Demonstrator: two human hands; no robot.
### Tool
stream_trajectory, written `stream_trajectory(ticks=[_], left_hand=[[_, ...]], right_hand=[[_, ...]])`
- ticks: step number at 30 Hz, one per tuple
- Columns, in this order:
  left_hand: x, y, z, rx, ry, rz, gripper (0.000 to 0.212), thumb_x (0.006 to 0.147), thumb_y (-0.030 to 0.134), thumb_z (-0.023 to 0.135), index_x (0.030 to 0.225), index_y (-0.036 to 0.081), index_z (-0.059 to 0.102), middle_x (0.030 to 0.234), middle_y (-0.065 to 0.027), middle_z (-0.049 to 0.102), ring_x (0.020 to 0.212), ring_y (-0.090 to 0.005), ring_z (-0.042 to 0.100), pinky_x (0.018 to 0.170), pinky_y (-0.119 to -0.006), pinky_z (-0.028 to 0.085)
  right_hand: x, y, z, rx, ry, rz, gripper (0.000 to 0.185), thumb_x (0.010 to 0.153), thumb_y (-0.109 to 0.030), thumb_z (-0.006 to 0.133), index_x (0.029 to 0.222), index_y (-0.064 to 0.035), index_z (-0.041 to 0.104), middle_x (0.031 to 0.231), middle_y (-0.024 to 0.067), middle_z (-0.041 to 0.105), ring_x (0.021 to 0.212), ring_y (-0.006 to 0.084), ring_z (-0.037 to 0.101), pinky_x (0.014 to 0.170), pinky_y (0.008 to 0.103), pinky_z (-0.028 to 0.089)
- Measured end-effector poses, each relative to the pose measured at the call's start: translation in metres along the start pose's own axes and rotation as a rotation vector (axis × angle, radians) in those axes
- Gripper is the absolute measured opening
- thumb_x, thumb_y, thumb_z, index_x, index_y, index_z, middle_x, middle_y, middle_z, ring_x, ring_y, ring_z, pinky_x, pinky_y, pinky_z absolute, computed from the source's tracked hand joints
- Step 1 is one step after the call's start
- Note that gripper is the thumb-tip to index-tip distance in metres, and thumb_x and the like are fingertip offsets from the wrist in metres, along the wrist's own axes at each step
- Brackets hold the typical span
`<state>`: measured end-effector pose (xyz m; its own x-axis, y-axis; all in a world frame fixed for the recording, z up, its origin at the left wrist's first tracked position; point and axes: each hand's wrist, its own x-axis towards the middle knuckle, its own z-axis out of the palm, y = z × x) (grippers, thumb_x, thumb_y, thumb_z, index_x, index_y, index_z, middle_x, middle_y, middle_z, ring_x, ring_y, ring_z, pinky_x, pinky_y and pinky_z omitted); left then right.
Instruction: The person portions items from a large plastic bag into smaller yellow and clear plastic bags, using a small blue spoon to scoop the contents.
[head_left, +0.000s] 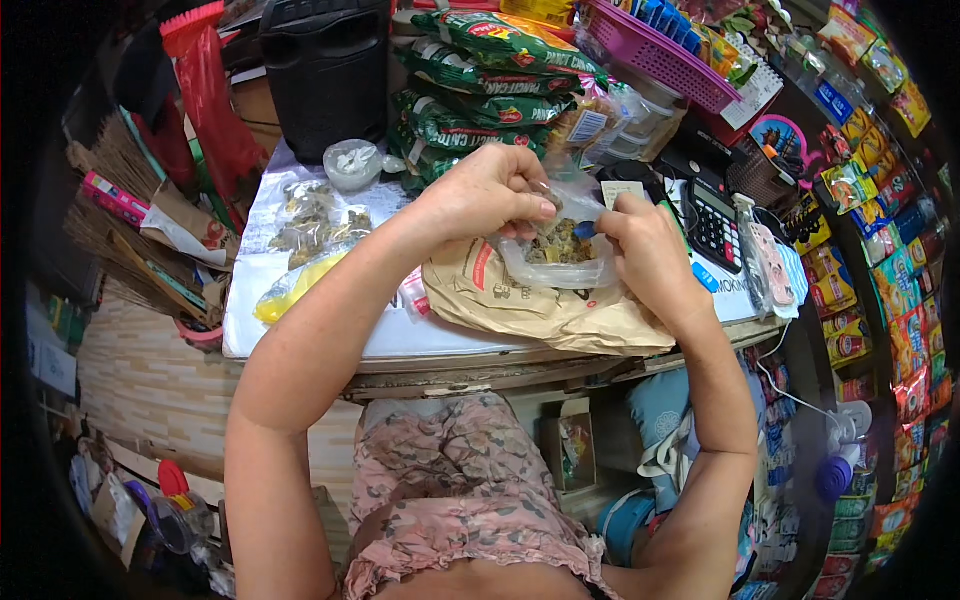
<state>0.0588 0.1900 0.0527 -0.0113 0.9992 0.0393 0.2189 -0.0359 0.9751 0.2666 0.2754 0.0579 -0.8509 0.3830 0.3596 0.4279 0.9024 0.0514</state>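
My left hand (495, 191) pinches a small clear plastic bag (556, 196) above a larger translucent plastic bag (559, 279), which lies open with small brownish-yellow dried pieces (553, 249) inside. In my right hand (651, 255) is a small blue scoop or spoon (585, 229), its bowl over the pieces; the fingers cover its handle. Beneath the larger bag a crumpled brown paper bag (517, 322) is spread at the table's front edge. Left of my left forearm lie small clear bags (306, 214) filled with similar pieces, beside a yellow plastic packet (307, 283).
Stacked green noodle packs (487, 94) and a black bin-like container (326, 82) stand at the back. A knotted plastic bag (352, 165) sits before them. At right are a calculator (714, 221) and a pink-cased phone (772, 262). Brooms (120, 202) lean left; hanging sachets (900, 300) line the right.
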Motion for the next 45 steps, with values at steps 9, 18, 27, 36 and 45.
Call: stream_trajectory(ticks=[9,18,27,36,45], left_hand=[[-0.001,-0.001,0.000,-0.003,-0.012,-0.008,0.020,0.084,0.011,0.065,0.097,0.000,0.054,0.079,-0.0041,0.065,0.067,-0.0092,0.063,0.053,-0.020,0.047],[0.000,-0.003,0.000,0.032,-0.034,-0.012,0.020,0.084,0.008,0.064,0.098,-0.002,0.053,0.077,-0.0042,0.064,0.066,-0.0090,0.061,0.053,-0.020,0.048],[-0.005,0.006,0.000,0.055,-0.065,-0.035,0.021,0.084,0.008,0.064,0.099,-0.002,0.053,0.078,-0.0044,0.064,0.065,-0.0091,0.061,0.055,-0.021,0.049],[-0.004,0.004,0.001,0.051,-0.065,-0.055,0.028,0.082,0.007,0.066,0.103,-0.006,0.055,0.080,-0.0092,0.066,0.064,-0.0122,0.063,0.056,-0.025,0.050],[-0.003,0.002,0.000,0.080,-0.094,-0.059,0.019,0.084,0.008,0.063,0.098,-0.001,0.054,0.079,-0.0030,0.064,0.067,-0.0093,0.061,0.056,-0.022,0.050]], right_hand=[[0.004,0.002,0.008,-0.001,0.005,-0.006,0.018,0.067,0.004,0.058,0.080,-0.0044,0.068,0.078,0.0110,0.056,0.080,0.0291,0.056,0.071,0.0395,0.039],[0.009,0.007,0.010,0.383,-0.063,0.004,0.019,0.067,0.008,0.059,0.081,-0.0004,0.068,0.078,0.0143,0.058,0.078,0.0319,0.059,0.071,0.0374,0.046],[0.007,0.008,-0.002,0.511,-0.106,0.065,0.022,0.067,0.009,0.059,0.085,0.0001,0.068,0.079,0.0142,0.060,0.079,0.0302,0.060,0.071,0.0365,0.046],[0.005,0.000,-0.006,0.222,-0.084,-0.047,0.022,0.065,0.010,0.059,0.082,-0.0004,0.067,0.078,0.0132,0.059,0.077,0.0328,0.058,0.071,0.0379,0.045],[0.008,0.003,0.019,0.361,-0.048,0.013,0.023,0.067,0.007,0.057,0.084,-0.0014,0.069,0.081,0.0173,0.059,0.080,0.0356,0.059,0.074,0.0408,0.046]])
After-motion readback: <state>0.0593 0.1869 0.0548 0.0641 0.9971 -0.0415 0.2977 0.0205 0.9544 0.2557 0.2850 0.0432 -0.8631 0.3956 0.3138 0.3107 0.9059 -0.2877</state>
